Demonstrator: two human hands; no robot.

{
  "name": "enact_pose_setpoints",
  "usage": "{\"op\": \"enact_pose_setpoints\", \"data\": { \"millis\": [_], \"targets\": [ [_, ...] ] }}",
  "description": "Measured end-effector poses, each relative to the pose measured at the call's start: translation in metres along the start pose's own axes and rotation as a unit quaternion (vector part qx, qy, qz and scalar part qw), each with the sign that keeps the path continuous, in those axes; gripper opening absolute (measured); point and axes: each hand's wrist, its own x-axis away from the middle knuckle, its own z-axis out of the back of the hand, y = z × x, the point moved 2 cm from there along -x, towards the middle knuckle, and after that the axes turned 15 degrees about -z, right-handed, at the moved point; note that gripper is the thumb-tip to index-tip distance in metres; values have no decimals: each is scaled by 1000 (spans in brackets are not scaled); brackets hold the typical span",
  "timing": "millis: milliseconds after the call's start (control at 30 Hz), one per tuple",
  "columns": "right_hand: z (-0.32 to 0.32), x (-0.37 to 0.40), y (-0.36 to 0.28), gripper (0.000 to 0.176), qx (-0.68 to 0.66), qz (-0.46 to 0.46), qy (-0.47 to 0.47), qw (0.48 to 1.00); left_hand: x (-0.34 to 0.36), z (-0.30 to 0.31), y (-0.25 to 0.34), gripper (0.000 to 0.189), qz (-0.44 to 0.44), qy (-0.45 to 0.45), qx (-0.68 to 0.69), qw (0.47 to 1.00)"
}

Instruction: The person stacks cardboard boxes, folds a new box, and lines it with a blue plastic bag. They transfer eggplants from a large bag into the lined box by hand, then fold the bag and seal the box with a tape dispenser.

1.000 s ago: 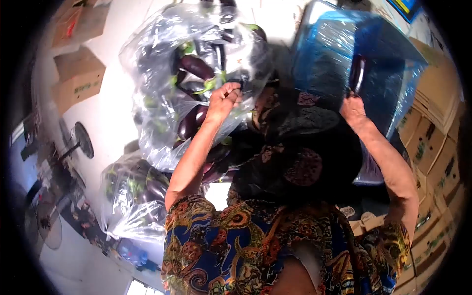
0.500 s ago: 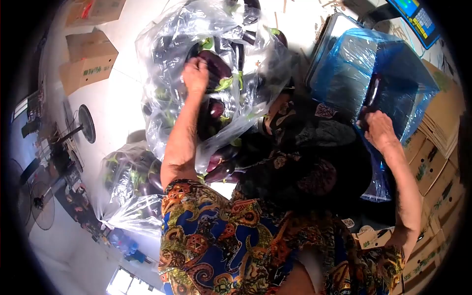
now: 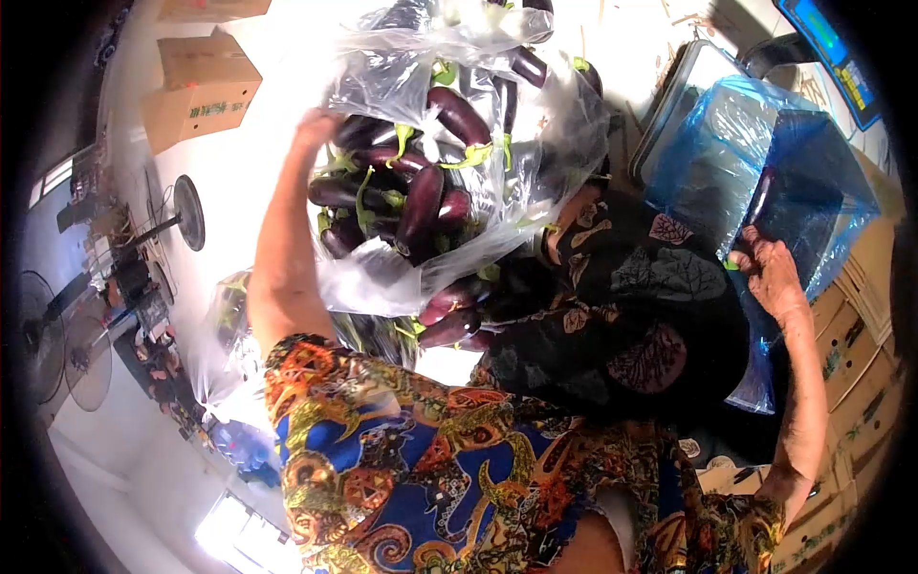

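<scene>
A large clear plastic bag (image 3: 382, 287) lies spread open, with several dark purple eggplants (image 3: 421, 210) with green stems showing inside. My left hand (image 3: 320, 126) is at the bag's left edge, its fingers closed on the plastic; glare blurs the fingertips. On the right, a box lined with a blue plastic bag (image 3: 708, 124) holds a long dark eggplant (image 3: 762, 196) along its near wall. My right hand (image 3: 776, 275) is closed at the box's near edge around the end of an eggplant, a bit of green stem showing beside the fingers.
A digital scale (image 3: 832, 57) stands at the top right beside a metal-edged tray (image 3: 669, 105). Flattened cardboard boxes (image 3: 851, 354) lie at the right. A cardboard box (image 3: 206, 91) and a fan (image 3: 189, 212) are at the left. A second clear bag (image 3: 225, 354) sits near my left elbow.
My left hand has moved from an eggplant to the bag's left edge, and the plastic is pulled back, uncovering more eggplants. My right hand stays at the blue-lined box; the view has shifted slightly.
</scene>
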Motion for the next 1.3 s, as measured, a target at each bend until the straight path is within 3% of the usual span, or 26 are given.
{"op": "enact_pose_setpoints", "data": {
  "millis": [67, 133, 200, 267, 300, 333, 400, 433, 467, 533, 567, 600, 633, 733, 767, 833, 933, 1000, 1033, 1100, 1167, 1200, 1300],
  "targets": [
    [0, 5, -2, 30, -12, -2, -16, 1000, -14, -58, -18, 49, -93, 126, 38, 987],
    [-11, 7, 21, 29, 6, 22, 1, 1000, 0, -93, 35, 57, -115, 153, 98, 977],
    [-18, 4, 34, 29, -11, 40, -7, 999, -31, -134, 31, 59, -182, 224, 52, 956],
    [-17, 2, 30, 30, 0, 35, -16, 999, -31, -150, 74, 66, -84, 130, -221, 963],
    [-22, -1, 30, 30, -12, 37, -11, 999, -37, -161, 67, 63, -168, 233, -262, 921],
    [-23, -4, 31, 31, -23, 38, -6, 999, -25, -155, 87, 64, -162, 255, -71, 951],
    [-14, 0, 17, 31, -59, 16, -21, 998, -27, -144, 90, 63, -138, 127, 110, 976],
    [-19, -3, 21, 30, -76, 8, -30, 997, 6, -124, 127, 65, -229, 133, 207, 942],
    [-21, -5, 22, 30, -91, 1, -40, 995, -26, -120, 90, 67, -213, 83, 177, 957],
    [-25, -5, 27, 31, -36, -8, -23, 999, -72, -99, 42, 67, -208, 222, 36, 952],
    [-34, -7, 34, 32, -12, -6, -10, 1000, -87, -92, 28, 66, -235, 293, -272, 886],
    [-28, -8, 23, 33, 13, -4, 1, 1000, -96, -80, 31, 65, -226, 317, -269, 881],
    [-20, -6, 15, 36, -3, -46, -56, 997, -106, -69, 34, 65, -218, 340, -266, 875],
    [-23, -3, 21, 37, 0, 2, -32, 999, -129, -53, 66, 69, -104, 246, -179, 947],
    [-21, -8, 18, 37, -23, -53, -79, 995, -146, -57, 55, 75, -215, 265, -109, 934],
    [-34, -12, 33, 36, -3, -30, -59, 998, -194, -72, 38, 79, -303, 231, -159, 911],
    [-35, -14, 33, 36, 35, -20, -56, 998, -175, -78, 89, 89, -180, 152, -128, 963],
    [-30, -13, 28, 35, 53, -22, -59, 997, -141, -87, 137, 90, -81, 127, -275, 949],
    [-29, -12, 26, 35, 57, -20, -62, 996, -144, -102, 126, 75, -126, 187, -301, 927],
    [-16, -10, 15, 34, 33, -53, -88, 994, -136, -126, 108, 69, -159, 244, -166, 942],
    [-18, -11, 24, 33, -11, -37, -70, 997, -98, -131, 112, 58, -98, 165, 166, 967],
    [-20, -10, 27, 33, -32, -29, -65, 997, -61, -130, 124, 51, -8, 45, 414, 909],
    [-7, -5, 19, 31, -8, -11, -24, 1000, 32, -140, 145, 41, -16, 25, 636, 771]
  ]
}}
